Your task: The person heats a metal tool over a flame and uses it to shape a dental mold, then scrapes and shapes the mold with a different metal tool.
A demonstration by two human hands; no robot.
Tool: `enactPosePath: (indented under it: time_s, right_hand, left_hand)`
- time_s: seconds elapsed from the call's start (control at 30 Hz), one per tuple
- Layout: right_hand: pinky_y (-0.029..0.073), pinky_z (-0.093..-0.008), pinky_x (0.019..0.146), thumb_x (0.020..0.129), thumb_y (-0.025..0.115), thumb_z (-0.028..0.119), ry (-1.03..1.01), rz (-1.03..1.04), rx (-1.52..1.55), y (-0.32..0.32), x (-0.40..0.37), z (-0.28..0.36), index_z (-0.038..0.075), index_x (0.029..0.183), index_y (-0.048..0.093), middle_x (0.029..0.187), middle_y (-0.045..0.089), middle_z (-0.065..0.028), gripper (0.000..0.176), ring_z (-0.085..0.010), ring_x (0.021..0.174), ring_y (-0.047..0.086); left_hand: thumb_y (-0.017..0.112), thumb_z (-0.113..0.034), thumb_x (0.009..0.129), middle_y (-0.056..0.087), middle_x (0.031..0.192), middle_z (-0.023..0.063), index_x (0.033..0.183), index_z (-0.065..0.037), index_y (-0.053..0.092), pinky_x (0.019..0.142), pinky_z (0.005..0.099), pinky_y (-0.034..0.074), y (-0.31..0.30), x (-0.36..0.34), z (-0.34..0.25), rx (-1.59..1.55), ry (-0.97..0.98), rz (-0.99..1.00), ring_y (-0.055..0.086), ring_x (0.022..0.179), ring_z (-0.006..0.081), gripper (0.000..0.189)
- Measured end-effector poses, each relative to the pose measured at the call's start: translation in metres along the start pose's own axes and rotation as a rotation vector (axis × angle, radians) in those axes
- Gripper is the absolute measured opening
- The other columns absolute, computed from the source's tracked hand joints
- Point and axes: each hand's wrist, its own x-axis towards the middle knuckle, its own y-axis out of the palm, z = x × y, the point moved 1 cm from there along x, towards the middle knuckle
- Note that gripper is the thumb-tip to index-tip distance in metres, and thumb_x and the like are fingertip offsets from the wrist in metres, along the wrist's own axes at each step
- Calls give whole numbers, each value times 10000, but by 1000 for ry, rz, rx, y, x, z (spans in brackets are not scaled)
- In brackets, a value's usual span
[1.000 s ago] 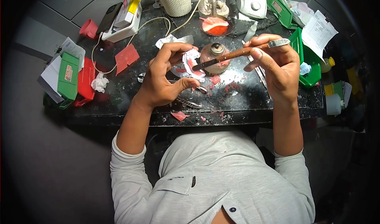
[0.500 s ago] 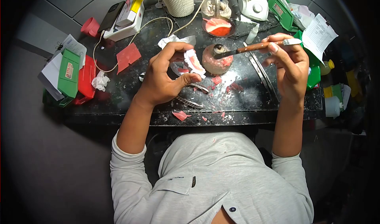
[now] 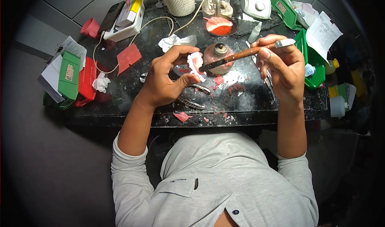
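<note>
My left hand [image 3: 162, 74] pinches a white plaster dental cast [image 3: 192, 62] with pink wax on it between thumb and fingers. In my right hand [image 3: 282, 62] is a wax knife [image 3: 244, 53] with a brown handle, gripped like a pen. Its dark blade end reaches left to the cast's pink wax and appears to touch it. Just behind the blade stands a round spirit lamp [image 3: 224, 69] with a metal neck; I cannot make out a flame. Beside my left hand, a pale piece with pink on it is mostly hidden.
Pink wax scraps [image 3: 183, 116] and metal instruments [image 3: 191, 103] lie near the front. A pink wax sheet [image 3: 129, 58] is at left, by green and red trays [image 3: 69, 76]. Behind the lamp sits a dish of red wax [image 3: 220, 29]. Green bins [image 3: 315, 80] stand at right.
My right hand has moved slightly left, bringing the knife's blade from above the spirit lamp's top down to the cast. My left hand keeps the cast in nearly the same place.
</note>
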Motion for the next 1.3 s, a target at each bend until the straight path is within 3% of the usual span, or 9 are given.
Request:
enactPosePath:
  time_s: [0.07,0.5,0.6,0.67,0.77,0.9,0.97,1.1,1.3]
  right_hand:
    - [519,-212,524,912,720,1,-7,8,-16,0,0,1,-54,1094,680,999,733,-166,194,-133,713,660]
    - [473,-187,501,900,722,7,-1,-25,16,-3,0,0,-56,1071,681,995,734,-171,187,-104,670,625]
    - [442,-181,503,891,727,3,-15,-124,0,-12,2,3,-47,1074,690,961,740,-157,192,-91,652,608]
    - [434,-185,513,888,744,11,-36,-212,-94,-19,5,3,-43,1063,706,931,739,-131,186,-85,653,605]
    - [423,-184,517,882,766,17,-72,-331,-297,-19,5,3,-38,1051,721,903,735,-103,183,-78,654,601]
    - [415,-183,520,877,777,14,-66,-305,-252,-17,5,4,-37,1053,725,896,732,-88,191,-74,656,599]
    - [416,-184,519,879,775,13,-59,-313,-269,-16,5,3,-38,1051,724,893,732,-87,186,-74,656,599]
    - [416,-185,519,879,775,14,-55,-316,-274,-15,5,5,-41,1051,723,898,733,-88,188,-74,655,599]
    - [400,-180,496,895,757,25,-73,-293,-215,-18,5,1,-43,1072,713,933,743,-114,195,-69,636,591]
  left_hand:
    - [807,-378,881,707,1119,141,1266,45,595,941,340,561,3,0,3,-46,68,-74,713,1058,219,609]
    - [772,-415,904,707,1124,156,1286,61,570,980,346,545,3,-1,3,-145,91,-53,702,1088,221,643]
    - [770,-417,907,694,1165,171,1298,62,558,996,349,535,2,-2,4,-184,100,-59,691,1106,221,653]
    - [743,-412,935,606,1329,229,1377,91,463,1080,377,467,-1,-2,2,-171,79,15,604,1251,271,726]
    - [788,-345,906,586,1360,225,1386,80,468,1105,378,446,-1,0,0,-132,115,3,581,1282,267,716]
    - [824,-287,869,577,1381,203,1395,62,491,1138,382,412,-3,1,-5,75,117,3,554,1317,267,713]
    - [881,-296,772,662,1244,157,1289,-3,628,965,376,524,-2,4,-4,145,193,-107,659,1132,281,645]
    - [882,-297,765,665,1237,162,1280,-10,644,933,366,527,-3,6,-4,208,247,-113,659,1086,274,636]
    - [886,-301,762,680,1198,158,1280,-20,652,919,357,529,-2,4,-3,190,181,-117,665,1027,262,633]
